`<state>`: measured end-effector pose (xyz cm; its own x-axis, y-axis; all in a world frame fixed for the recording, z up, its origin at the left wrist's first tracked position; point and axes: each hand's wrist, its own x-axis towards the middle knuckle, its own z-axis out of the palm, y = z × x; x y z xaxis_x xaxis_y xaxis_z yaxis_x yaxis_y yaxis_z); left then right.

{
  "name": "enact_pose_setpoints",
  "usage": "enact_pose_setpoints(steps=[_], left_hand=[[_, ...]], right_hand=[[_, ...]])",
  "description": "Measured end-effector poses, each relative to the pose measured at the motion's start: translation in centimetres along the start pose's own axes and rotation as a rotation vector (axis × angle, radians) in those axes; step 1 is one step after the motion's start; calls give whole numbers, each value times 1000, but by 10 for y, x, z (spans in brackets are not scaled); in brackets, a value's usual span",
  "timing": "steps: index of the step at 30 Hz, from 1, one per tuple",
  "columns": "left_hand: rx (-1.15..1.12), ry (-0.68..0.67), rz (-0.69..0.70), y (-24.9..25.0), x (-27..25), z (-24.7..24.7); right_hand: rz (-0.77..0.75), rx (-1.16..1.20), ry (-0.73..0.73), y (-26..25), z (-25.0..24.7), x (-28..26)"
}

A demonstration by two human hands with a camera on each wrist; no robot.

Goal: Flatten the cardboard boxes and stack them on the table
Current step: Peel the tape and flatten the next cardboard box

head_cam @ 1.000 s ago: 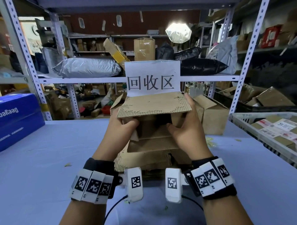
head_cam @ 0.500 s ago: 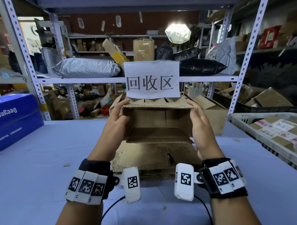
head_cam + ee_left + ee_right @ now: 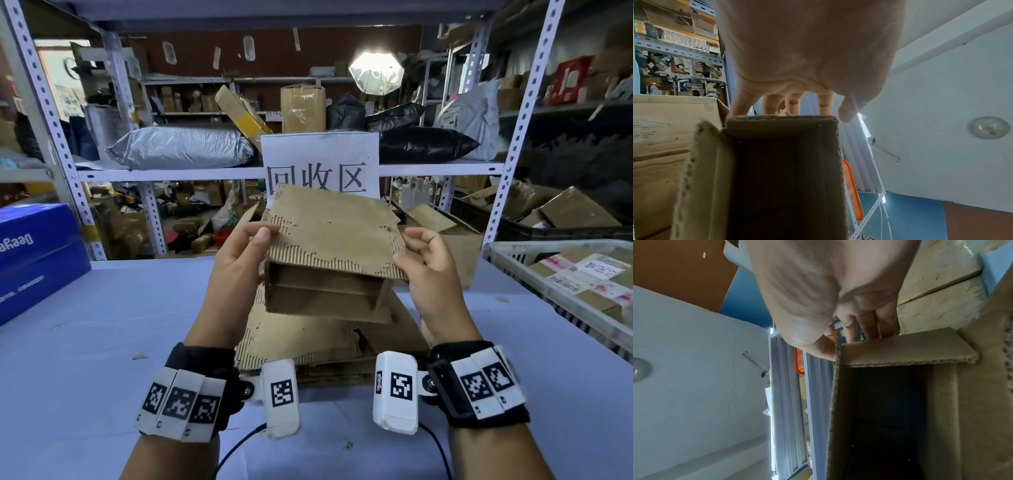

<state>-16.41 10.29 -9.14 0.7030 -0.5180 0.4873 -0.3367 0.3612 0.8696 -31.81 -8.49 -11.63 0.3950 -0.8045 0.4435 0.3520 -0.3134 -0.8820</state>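
Storeroom table (image 3: 102,325): we work at its blue top, shelving behind.
Box (image 3: 329,260): we now hold it raised and half-collapsed, not squarely open as before; flattening has begun.
Left hand (image 3: 239,260): pinching its left edge.
Right hand (image 3: 428,270): gripping its right edge.
Stack (image 3: 301,337): flattened cardboard just below, awaiting it.

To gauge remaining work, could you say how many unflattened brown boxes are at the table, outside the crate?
2: one held box over the flat stack, one open box behind it; more may be hidden.

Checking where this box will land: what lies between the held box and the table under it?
In the head view, a pile of flattened cardboard lies on the table directly below the held box.
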Motion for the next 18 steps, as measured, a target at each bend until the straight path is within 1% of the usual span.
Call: enact_pose_setpoints(steps=[4,8,10,12,15,16,18], left_hand=[[-76,91,94,0,2,-6],[-189,140,105,2,5,-11],[-202,165,121,1,5,-12],[-201,182,121,-2,5,-12],[-181,182,93,-6,7,-14],[-167,175,65,-8,8,-16],[-101,143,-45,-10,12,-19]], right_hand=[[-79,-20,-17,-2,0,-2],[-99,-68,-54,-5,0,-1],[-117,-62,-40,-8,2,-2],[-95,-15,-31,-9,3,-2],[4,84,-32,-14,6,-6],[42,124,-19,-13,5,-6],[90,203,26,-13,3,-6]])
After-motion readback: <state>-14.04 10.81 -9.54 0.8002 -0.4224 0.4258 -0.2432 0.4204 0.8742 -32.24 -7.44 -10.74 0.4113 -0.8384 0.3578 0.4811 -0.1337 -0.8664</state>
